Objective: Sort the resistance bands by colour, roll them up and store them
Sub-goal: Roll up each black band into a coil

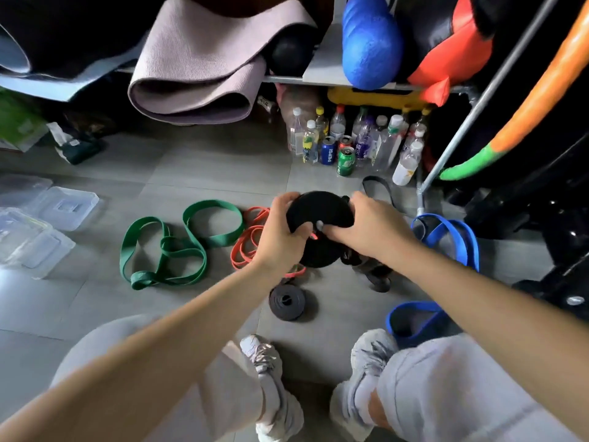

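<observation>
Now in grip: black band roll (pixel 318 212), my left hand (pixel 282 232) and right hand (pixel 369 226) both curled around it, so I think it cannot unwind.
Below grip: small black roll (pixel 288 301), finished.

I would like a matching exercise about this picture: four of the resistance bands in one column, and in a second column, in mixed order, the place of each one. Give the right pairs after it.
Column one:
1. big black roll
2. green bands
3. blue bands
4. small dark roll

Column two:
A. loose on the floor, to the right of both hands
B. gripped by the left hand and the right hand
C. on the floor just ahead of the shoes
D. loose on the floor, left of the orange bands

Pairs: 1-B, 2-D, 3-A, 4-C.
</observation>
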Demonstrator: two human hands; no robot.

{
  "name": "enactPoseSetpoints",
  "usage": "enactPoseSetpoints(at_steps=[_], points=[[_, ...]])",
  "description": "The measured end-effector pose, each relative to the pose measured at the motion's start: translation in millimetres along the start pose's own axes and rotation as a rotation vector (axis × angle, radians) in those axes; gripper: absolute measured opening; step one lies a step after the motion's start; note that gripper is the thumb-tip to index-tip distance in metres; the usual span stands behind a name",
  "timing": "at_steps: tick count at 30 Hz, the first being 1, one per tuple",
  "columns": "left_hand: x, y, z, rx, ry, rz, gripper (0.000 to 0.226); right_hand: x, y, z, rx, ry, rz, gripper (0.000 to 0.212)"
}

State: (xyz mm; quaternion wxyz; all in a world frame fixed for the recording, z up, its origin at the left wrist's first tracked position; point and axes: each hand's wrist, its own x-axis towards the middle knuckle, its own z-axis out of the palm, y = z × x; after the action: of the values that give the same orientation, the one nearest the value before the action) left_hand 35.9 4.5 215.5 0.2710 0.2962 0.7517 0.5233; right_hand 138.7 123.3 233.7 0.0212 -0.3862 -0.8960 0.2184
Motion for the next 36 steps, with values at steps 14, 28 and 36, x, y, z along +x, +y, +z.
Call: enactPoseSetpoints(at_steps=[14, 28, 36], points=[[122, -221, 48, 0.498, -0.459, -0.49, 0.051, 106, 142, 211, -0.054, -0.426, 0.38, 0.055], [95, -352, 52, 0.638, -0.325, -0.829, 0.078, 98, 171, 337, -0.057, -0.636, 0.569, 0.064], [101, -355, 46, 0.698, -0.4, -0.762, 0.062, 84, 162, 347, 0.001, -0.658, 0.561, 0.056]])
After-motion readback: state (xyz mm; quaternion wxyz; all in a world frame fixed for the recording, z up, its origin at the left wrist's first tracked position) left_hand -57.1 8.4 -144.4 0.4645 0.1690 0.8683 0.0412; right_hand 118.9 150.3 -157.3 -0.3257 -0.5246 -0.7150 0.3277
